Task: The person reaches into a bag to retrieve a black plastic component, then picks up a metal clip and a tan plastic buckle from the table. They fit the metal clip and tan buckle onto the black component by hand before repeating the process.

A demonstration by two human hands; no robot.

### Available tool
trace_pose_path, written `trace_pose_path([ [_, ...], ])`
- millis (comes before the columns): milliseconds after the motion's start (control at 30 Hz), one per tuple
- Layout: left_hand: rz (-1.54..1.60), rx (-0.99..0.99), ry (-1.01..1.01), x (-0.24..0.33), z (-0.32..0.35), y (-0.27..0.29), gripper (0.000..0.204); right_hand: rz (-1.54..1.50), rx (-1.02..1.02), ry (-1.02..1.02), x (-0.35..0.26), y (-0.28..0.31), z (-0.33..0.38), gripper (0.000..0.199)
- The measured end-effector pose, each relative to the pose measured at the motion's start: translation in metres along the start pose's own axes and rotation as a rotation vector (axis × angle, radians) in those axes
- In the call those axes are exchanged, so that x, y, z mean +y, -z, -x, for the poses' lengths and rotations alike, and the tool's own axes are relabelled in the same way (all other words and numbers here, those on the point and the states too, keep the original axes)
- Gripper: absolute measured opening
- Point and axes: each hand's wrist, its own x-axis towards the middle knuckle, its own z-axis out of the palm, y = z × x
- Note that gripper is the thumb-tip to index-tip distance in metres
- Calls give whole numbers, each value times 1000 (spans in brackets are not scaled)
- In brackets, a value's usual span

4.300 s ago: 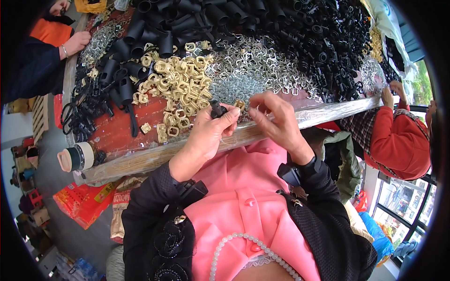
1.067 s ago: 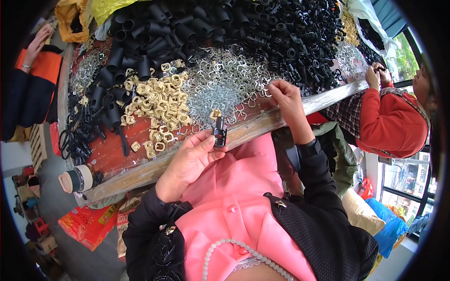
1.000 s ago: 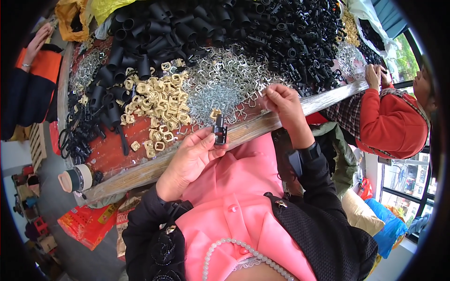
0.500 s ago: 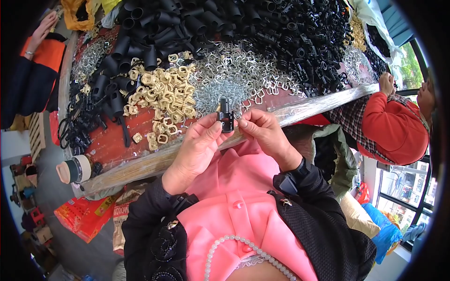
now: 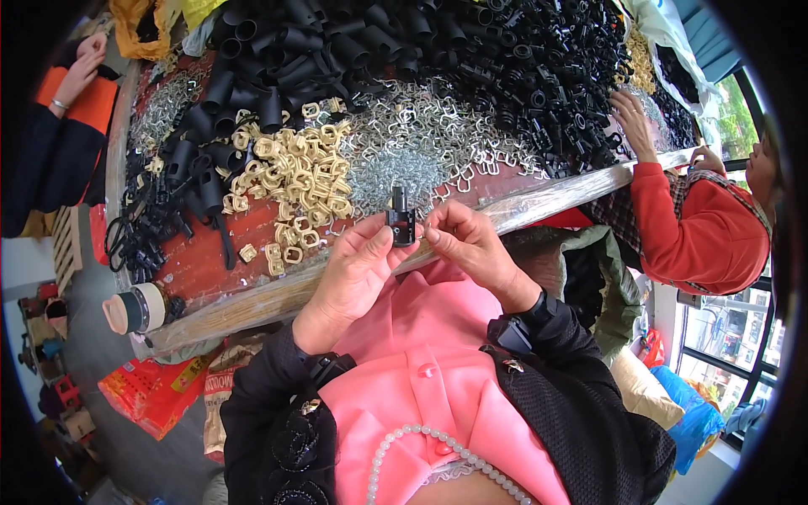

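Between the thumb and fingers of my left hand (image 5: 349, 268) is a small black plastic part (image 5: 401, 224), an open frame with a round stem pointing up and away. My right hand (image 5: 480, 251) is pinched closed just right of that part, close to its side; whatever its fingertips hold is too small to make out. Both hands hover over the near edge of the table. Just beyond them lie a heap of tiny silvery metal pieces (image 5: 391, 175), a pile of bent wire loops (image 5: 484, 126) and a pile of cream plastic pieces (image 5: 299, 168).
Black tubes (image 5: 345, 42) and small black parts (image 5: 539, 80) are heaped across the red table (image 5: 198, 269). Tape rolls (image 5: 147, 305) stand at its left corner. One person's hand (image 5: 633, 124) reaches in from the right; another person's hands (image 5: 82, 71) are at far left.
The black part has turned slightly and its stem sits a little lower. My fingers stay close to it. The person at right has stretched an arm onto the table.
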Motion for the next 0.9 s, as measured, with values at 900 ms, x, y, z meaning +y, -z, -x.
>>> trace_pose_path([
  [900,-41,30,183,2,8,-7,23,86,83,291,-17,-8,10,14],
])
